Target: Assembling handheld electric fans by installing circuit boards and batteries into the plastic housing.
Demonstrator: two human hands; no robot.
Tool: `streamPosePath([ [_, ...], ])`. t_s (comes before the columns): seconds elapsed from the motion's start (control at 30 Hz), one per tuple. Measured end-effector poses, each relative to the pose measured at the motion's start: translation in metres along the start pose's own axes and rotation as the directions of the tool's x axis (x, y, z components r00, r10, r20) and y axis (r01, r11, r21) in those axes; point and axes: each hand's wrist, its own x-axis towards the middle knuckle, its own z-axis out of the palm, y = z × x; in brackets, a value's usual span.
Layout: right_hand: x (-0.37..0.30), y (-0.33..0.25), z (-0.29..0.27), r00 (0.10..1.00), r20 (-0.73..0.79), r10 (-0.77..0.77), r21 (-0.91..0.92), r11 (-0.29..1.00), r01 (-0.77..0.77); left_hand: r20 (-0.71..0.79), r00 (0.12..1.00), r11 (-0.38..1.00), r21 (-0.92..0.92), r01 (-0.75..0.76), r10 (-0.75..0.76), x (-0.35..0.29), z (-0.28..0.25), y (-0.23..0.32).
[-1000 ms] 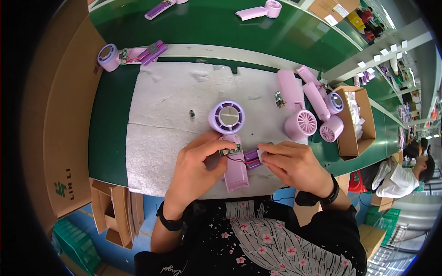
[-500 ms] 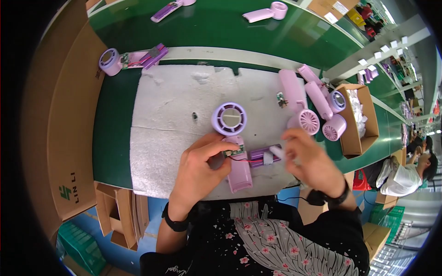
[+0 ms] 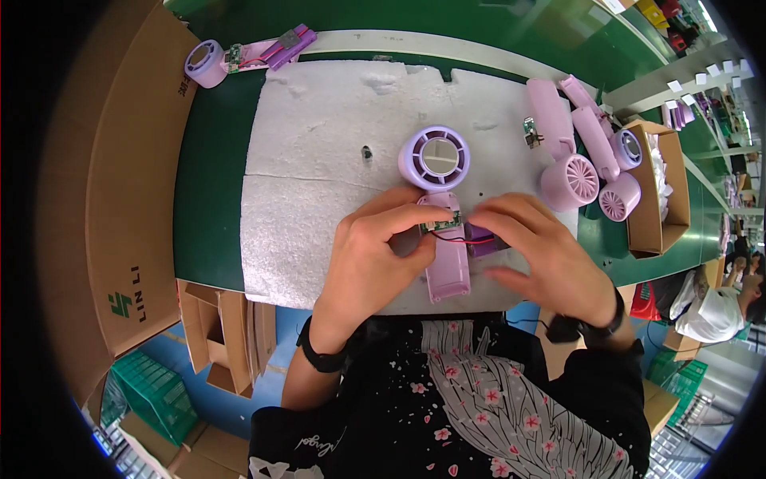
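Note:
A handheld fan lies on the foam sheet in front of me, its round lilac head (image 3: pixel 435 158) away from me and its open pink handle (image 3: pixel 448 271) toward me. My left hand (image 3: pixel 375 243) is closed at the handle's left side, the index fingertip on a small green circuit board (image 3: pixel 441 223) and the thumb by the handle's edge. Red and black wires run from the board to a purple battery pack (image 3: pixel 483 242) at the handle's right. Over that pack hovers my right hand (image 3: pixel 546 251), fingers and thumb apart, partly covering it.
White foam (image 3: pixel 311 199) covers the green bench. Several pink fan parts (image 3: pixel 570 180) and a loose board (image 3: pixel 531 132) lie at right, beside a cardboard box (image 3: pixel 670 191). Another opened fan (image 3: pixel 206 64) is at far left, near a tall carton (image 3: pixel 128 176). A co-worker (image 3: pixel 710 315) sits at far right.
My right hand has come in toward the battery pack, and the pale object near its fingers is no longer visible. My left hand stays at the board. The whole view has shifted.

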Motion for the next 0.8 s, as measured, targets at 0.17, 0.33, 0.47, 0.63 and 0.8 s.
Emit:
streamPosePath([
  [0.17,-0.001,0.024,0.001,0.988,0.155,-0.002,0.181,0.983,-0.026,0.005,1.0,1.0,-0.018,-0.019,0.019,0.001,0.0,0.005],
  [0.33,-0.007,0.012,-0.01,0.823,0.533,0.198,0.633,0.552,-0.543,0.012,0.998,0.998,0.014,-0.061,0.061,0.0,-0.001,0.004],
  [0.47,-0.014,0.013,-0.004,0.769,0.631,0.103,0.762,0.102,-0.639,0.026,0.997,0.997,0.029,-0.078,0.078,0.003,-0.002,0.005],
  [0.63,-0.023,0.013,0.006,0.834,0.551,-0.032,0.831,0.109,-0.545,0.028,0.995,0.994,0.057,-0.095,0.093,0.002,-0.001,0.004],
  [0.8,-0.025,0.015,0.003,0.838,0.544,0.047,0.787,0.316,-0.529,-0.032,0.988,0.98,0.136,-0.148,0.154,-0.002,0.006,0.001],
])
